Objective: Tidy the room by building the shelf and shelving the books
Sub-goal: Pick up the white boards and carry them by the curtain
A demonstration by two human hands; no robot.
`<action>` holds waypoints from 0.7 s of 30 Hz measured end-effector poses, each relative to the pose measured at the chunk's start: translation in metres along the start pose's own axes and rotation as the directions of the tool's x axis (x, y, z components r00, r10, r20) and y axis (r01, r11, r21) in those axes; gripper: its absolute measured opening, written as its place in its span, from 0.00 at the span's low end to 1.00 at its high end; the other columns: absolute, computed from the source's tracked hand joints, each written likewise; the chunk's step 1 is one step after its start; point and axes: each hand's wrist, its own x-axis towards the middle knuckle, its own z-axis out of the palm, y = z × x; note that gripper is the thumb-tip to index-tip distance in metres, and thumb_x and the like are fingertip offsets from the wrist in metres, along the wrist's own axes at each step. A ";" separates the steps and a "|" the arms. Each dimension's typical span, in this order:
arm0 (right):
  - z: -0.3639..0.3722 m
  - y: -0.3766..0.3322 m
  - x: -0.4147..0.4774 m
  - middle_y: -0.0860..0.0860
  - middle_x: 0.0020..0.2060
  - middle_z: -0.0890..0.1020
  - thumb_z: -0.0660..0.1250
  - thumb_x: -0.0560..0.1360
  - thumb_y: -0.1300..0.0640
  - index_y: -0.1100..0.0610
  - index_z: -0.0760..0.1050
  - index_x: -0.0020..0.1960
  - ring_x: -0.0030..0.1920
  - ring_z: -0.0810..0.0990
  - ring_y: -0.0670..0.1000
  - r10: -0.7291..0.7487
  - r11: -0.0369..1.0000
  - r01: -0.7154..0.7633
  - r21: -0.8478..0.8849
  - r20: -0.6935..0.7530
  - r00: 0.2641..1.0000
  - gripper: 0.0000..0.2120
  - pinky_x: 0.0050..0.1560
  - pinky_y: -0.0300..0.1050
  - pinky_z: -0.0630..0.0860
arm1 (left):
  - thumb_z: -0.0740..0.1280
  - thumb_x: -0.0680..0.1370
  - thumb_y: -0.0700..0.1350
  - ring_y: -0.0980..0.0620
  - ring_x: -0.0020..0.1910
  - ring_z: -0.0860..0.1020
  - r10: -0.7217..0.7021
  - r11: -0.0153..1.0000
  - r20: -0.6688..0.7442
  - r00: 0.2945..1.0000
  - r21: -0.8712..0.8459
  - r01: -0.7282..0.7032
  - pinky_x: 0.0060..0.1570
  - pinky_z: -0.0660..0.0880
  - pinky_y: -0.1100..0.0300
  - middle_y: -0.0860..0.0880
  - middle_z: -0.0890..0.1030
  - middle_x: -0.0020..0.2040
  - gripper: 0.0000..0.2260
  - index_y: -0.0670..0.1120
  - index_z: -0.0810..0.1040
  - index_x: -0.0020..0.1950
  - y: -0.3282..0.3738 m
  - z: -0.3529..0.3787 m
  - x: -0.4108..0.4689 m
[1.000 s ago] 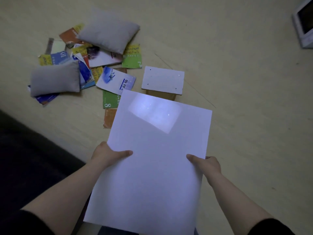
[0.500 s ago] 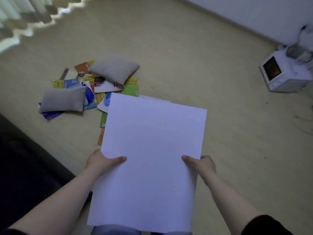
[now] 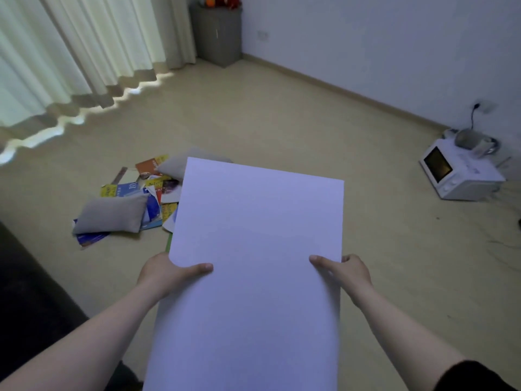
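Note:
A large white shelf board [image 3: 253, 249] fills the middle of the view, held flat in front of me above the floor. My left hand [image 3: 166, 273] grips its left edge with the thumb on top. My right hand [image 3: 345, 273] grips its right edge the same way. Behind the board on the floor lies a pile of colourful books [image 3: 141, 193]. The board hides part of the pile and the smaller white panel seen earlier.
Two grey cushions lie on the books, one at the left [image 3: 111, 214] and one partly behind the board [image 3: 174, 166]. A white microwave [image 3: 456, 176] sits by the right wall. Curtains [image 3: 70, 52] hang at the left, a grey cabinet [image 3: 217, 35] stands in the corner, dark furniture [image 3: 25, 292] lies at the lower left.
My view has tilted up, bringing the curtains, cabinet and wall into sight. The board now covers the small white panel and more of the books. Both hands keep the same grip.

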 end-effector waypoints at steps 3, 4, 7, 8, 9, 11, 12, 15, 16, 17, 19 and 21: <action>0.006 -0.015 0.023 0.52 0.47 0.81 0.79 0.60 0.41 0.60 0.76 0.50 0.45 0.80 0.52 0.001 0.999 0.001 -0.050 0.035 0.999 0.29 0.36 0.43 0.72 | 0.65 0.45 0.77 0.46 0.54 0.79 -0.040 0.999 -0.003 0.999 0.006 0.040 0.47 0.74 0.57 0.48 0.82 0.57 0.48 0.51 0.78 0.58 0.008 0.002 0.012; 0.009 -0.019 0.032 0.52 0.46 0.82 0.79 0.60 0.41 0.60 0.78 0.48 0.45 0.81 0.52 0.007 0.998 -0.004 -0.058 0.048 0.999 0.28 0.38 0.43 0.73 | 0.66 0.47 0.76 0.46 0.55 0.79 -0.060 0.998 0.000 0.998 -0.002 0.060 0.48 0.74 0.56 0.48 0.81 0.58 0.47 0.51 0.78 0.59 0.009 0.003 0.018; 0.011 -0.038 0.061 0.53 0.46 0.82 0.79 0.61 0.42 0.59 0.78 0.47 0.45 0.80 0.52 0.037 0.997 -0.032 -0.065 0.076 0.996 0.25 0.39 0.44 0.74 | 0.69 0.49 0.76 0.48 0.50 0.78 -0.094 0.995 0.016 0.995 -0.029 0.094 0.45 0.73 0.57 0.49 0.81 0.58 0.45 0.51 0.78 0.59 0.026 0.004 0.045; 0.011 -0.044 0.073 0.53 0.46 0.82 0.79 0.61 0.43 0.59 0.77 0.46 0.45 0.80 0.52 0.047 0.997 -0.042 -0.062 0.079 0.996 0.25 0.41 0.44 0.74 | 0.70 0.50 0.76 0.49 0.48 0.77 -0.088 0.996 0.018 0.996 -0.031 0.089 0.43 0.72 0.57 0.49 0.82 0.57 0.44 0.51 0.79 0.59 0.032 0.004 0.058; 0.010 -0.050 0.082 0.53 0.47 0.82 0.79 0.61 0.43 0.59 0.76 0.45 0.46 0.80 0.53 0.053 0.997 -0.049 -0.055 0.080 0.995 0.24 0.43 0.45 0.75 | 0.70 0.52 0.75 0.50 0.46 0.77 -0.084 0.996 0.018 0.996 -0.022 0.084 0.41 0.72 0.58 0.50 0.82 0.56 0.42 0.52 0.79 0.58 0.041 0.003 0.068; 0.007 -0.062 0.100 0.53 0.47 0.82 0.79 0.61 0.43 0.58 0.75 0.44 0.46 0.80 0.53 0.057 0.997 -0.052 -0.053 0.086 0.995 0.24 0.46 0.47 0.77 | 0.71 0.55 0.74 0.50 0.46 0.76 -0.073 0.997 0.012 0.997 -0.004 0.073 0.39 0.71 0.58 0.50 0.82 0.55 0.37 0.52 0.79 0.56 0.060 0.001 0.088; 0.006 -0.068 0.106 0.53 0.47 0.81 0.79 0.62 0.43 0.58 0.75 0.44 0.46 0.80 0.53 0.060 0.997 -0.055 -0.055 0.086 0.995 0.24 0.46 0.47 0.76 | 0.72 0.57 0.73 0.51 0.45 0.76 -0.077 0.997 0.012 0.997 -0.007 0.077 0.38 0.71 0.59 0.51 0.82 0.55 0.35 0.53 0.78 0.55 0.067 0.000 0.097; -0.005 -0.092 0.127 0.52 0.48 0.80 0.78 0.63 0.42 0.59 0.75 0.48 0.47 0.79 0.53 0.042 0.995 -0.035 -0.089 0.085 0.995 0.25 0.47 0.47 0.75 | 0.71 0.56 0.73 0.51 0.45 0.76 -0.063 0.998 0.018 0.998 0.000 0.063 0.38 0.70 0.59 0.51 0.82 0.55 0.35 0.53 0.78 0.55 0.094 -0.001 0.118; -0.012 -0.101 0.138 0.52 0.49 0.80 0.78 0.64 0.42 0.59 0.74 0.49 0.48 0.79 0.53 0.026 0.995 -0.018 -0.097 0.080 0.996 0.26 0.46 0.46 0.74 | 0.70 0.55 0.74 0.51 0.45 0.76 -0.058 0.998 0.012 0.998 -0.005 0.058 0.39 0.70 0.59 0.51 0.82 0.55 0.37 0.52 0.78 0.56 0.103 0.001 0.128; -0.018 -0.110 0.146 0.52 0.48 0.79 0.78 0.64 0.43 0.59 0.74 0.50 0.47 0.78 0.53 0.007 0.995 0.001 -0.102 0.078 0.997 0.25 0.45 0.45 0.73 | 0.70 0.56 0.74 0.51 0.45 0.75 -0.061 0.998 0.009 0.998 -0.003 0.061 0.40 0.70 0.59 0.50 0.82 0.56 0.39 0.51 0.78 0.58 0.111 0.004 0.135; -0.030 -0.125 0.164 0.52 0.47 0.79 0.77 0.65 0.44 0.58 0.73 0.48 0.47 0.78 0.53 -0.017 0.993 0.026 -0.111 0.083 0.996 0.23 0.44 0.44 0.72 | 0.71 0.61 0.71 0.51 0.46 0.73 -0.065 0.998 0.008 0.998 0.016 0.064 0.42 0.69 0.58 0.49 0.81 0.59 0.37 0.50 0.76 0.61 0.129 0.007 0.145; -0.039 -0.134 0.184 0.52 0.47 0.80 0.78 0.64 0.43 0.59 0.75 0.50 0.47 0.80 0.52 -0.028 0.993 0.038 -0.109 0.091 0.995 0.25 0.44 0.44 0.73 | 0.71 0.63 0.70 0.51 0.47 0.72 -0.055 0.998 0.014 0.998 0.035 0.055 0.42 0.67 0.59 0.48 0.80 0.61 0.35 0.50 0.75 0.62 0.149 0.009 0.156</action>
